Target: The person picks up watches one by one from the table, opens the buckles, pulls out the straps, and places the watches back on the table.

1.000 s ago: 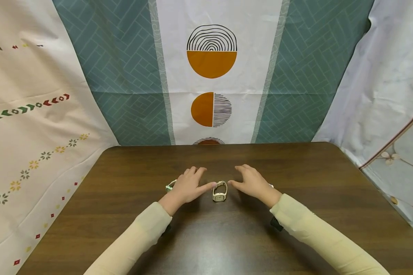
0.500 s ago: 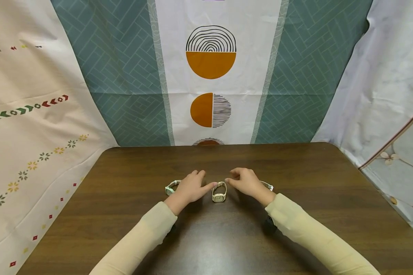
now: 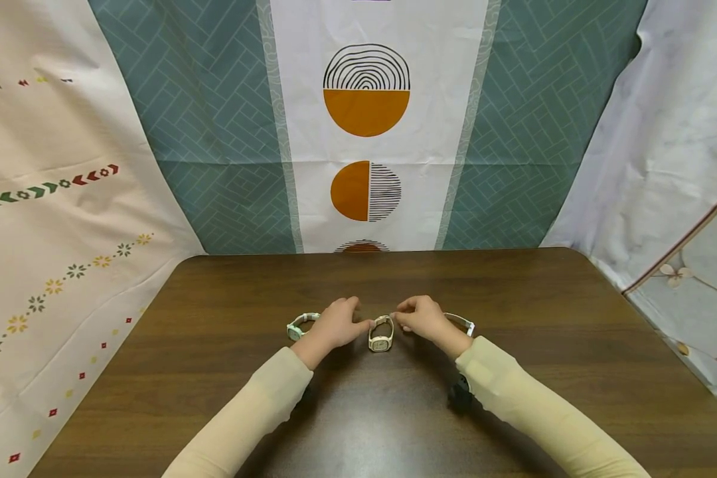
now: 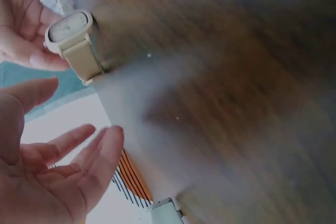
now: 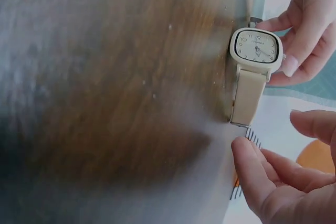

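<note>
My L hand & R hand, thumbs apart from fingers, flank the cream watch on the table, prob. so either can reach it, its looped strap seemingly propping it on edge.

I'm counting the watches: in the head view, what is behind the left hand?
Part of a mint-green watch: its case and some strap show beside the left hand. In that view the hand hides the rest of the strap, so anything else there cannot be seen.
</note>
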